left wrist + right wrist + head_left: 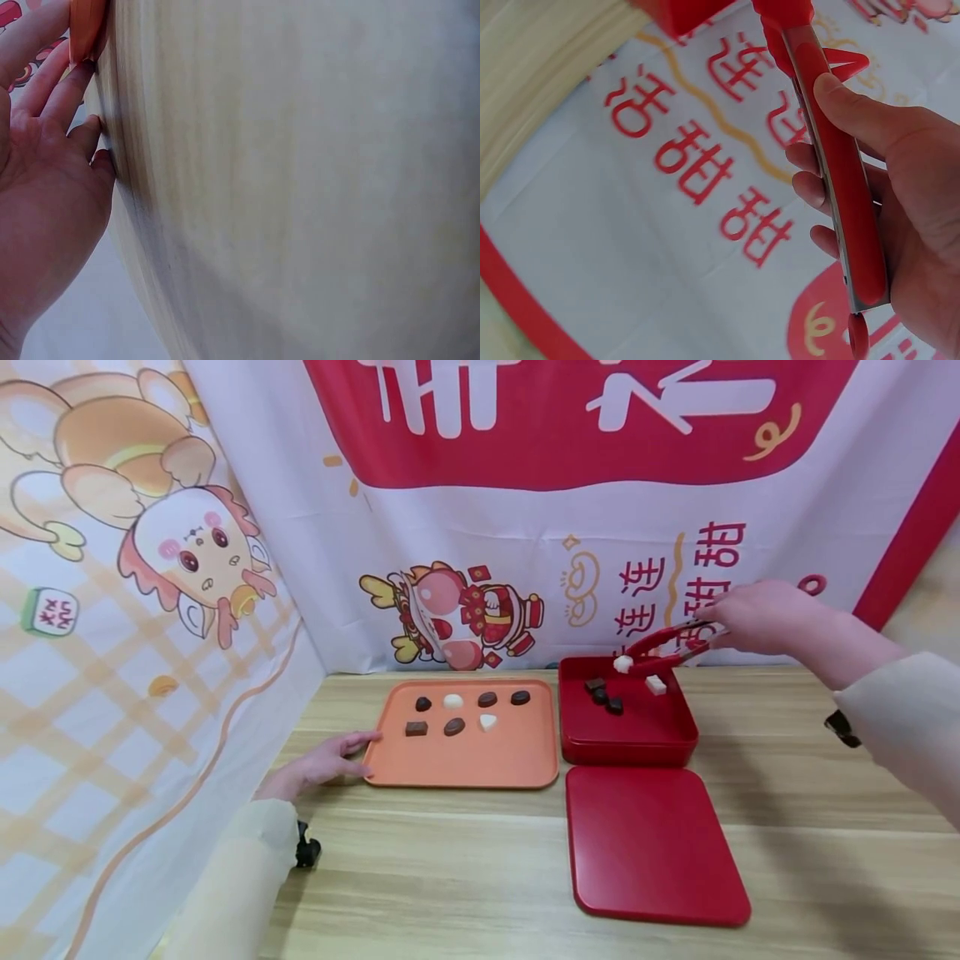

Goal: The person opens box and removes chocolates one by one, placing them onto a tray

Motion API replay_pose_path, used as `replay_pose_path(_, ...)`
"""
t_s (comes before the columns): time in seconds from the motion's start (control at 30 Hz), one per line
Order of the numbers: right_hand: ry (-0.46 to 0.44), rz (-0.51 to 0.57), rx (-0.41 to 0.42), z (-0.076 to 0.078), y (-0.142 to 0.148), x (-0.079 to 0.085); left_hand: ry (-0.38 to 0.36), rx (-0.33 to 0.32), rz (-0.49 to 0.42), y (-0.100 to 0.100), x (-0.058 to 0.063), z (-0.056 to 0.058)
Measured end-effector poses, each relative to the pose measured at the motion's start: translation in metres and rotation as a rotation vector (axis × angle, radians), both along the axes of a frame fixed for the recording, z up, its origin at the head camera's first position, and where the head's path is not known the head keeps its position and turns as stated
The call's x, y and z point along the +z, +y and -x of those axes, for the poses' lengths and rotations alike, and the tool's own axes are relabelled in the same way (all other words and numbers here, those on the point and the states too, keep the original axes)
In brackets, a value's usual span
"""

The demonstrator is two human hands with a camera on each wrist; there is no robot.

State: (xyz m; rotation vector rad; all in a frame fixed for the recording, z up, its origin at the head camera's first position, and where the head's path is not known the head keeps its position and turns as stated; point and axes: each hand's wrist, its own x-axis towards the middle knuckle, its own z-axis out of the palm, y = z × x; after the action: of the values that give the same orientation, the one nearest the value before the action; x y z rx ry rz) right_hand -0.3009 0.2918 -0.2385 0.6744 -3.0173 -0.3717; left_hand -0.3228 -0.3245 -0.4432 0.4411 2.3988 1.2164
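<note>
My right hand (757, 614) grips red and metal tongs (847, 195) by the handle. At their tips is a small white chocolate (622, 664), above the back of the red box (630, 753). Inside the box lie several dark chocolates (600, 696) and a white block-shaped piece (656, 685). On the left, my left hand (330, 760) touches the left edge of the orange tray (465, 767) with extended fingers (67, 94). Two rows of brown, dark and white chocolates (453, 727) sit on the tray.
A red lid (656, 843) lies flat on the wooden table (435, 868) in front of the box. Behind the tray and box hangs a printed cloth (465, 527), and another patterned cloth (135, 693) borders the left side.
</note>
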Motion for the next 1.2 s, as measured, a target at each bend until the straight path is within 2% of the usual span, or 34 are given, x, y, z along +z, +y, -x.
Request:
replay_pose_path(0.23, -0.015, 0.02, 0.078, -0.011, -0.032, 0.005, -0.009, 0.007, -0.019, 0.0, 0.0, 0.0)
replay_pose_path(0.4, -0.024, 0.037, 0.127, -0.013, -0.06, 0.002, -0.003, -0.006, -0.025, 0.0, -0.001, -0.001)
replay_pose_path(0.5, -0.024, 0.032, 0.161, -0.013, -0.075, -0.001, -0.006, 0.01, -0.013, 0.0, 0.0, -0.001)
replay_pose_path(0.9, -0.074, -0.056, 0.228, 0.006, -0.133, -0.02, -0.002, 0.022, -0.002, -0.001, 0.002, -0.002)
replay_pose_path(1.0, -0.073, -0.088, 0.253, 0.012, -0.142, -0.029, -0.001, 0.027, 0.006, 0.0, 0.002, -0.002)
replay_pose_path(1.2, -0.073, -0.116, 0.252, 0.017, -0.152, -0.04, 0.02, 0.022, 0.012, -0.001, 0.002, -0.002)
